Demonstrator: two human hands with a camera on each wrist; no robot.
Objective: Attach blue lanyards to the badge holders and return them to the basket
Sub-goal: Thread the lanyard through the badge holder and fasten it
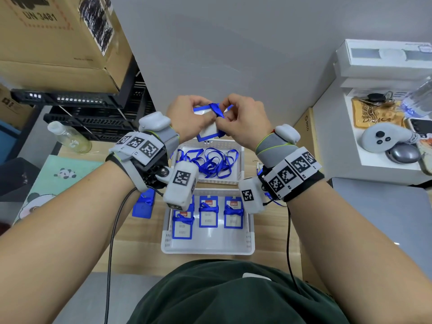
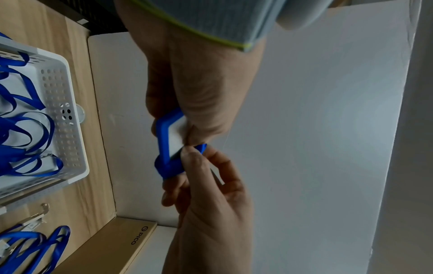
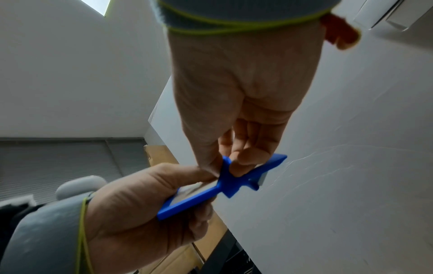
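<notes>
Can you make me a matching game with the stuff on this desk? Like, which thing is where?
Things:
1. badge holder
2. loose lanyards
3. clear bottle
4. game controller

Places:
A. far basket
B. white shelf, right side
C. held up in both hands
D. lying on the desk, left side

Pairs: 1-C, 2-A, 3-D, 4-B

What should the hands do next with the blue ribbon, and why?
Probably snug the wrap tight. The left hand grips the badge holder, the right hand pinches the blue lanyard wound round it, and the near basket already holds wrapped ones.
</notes>
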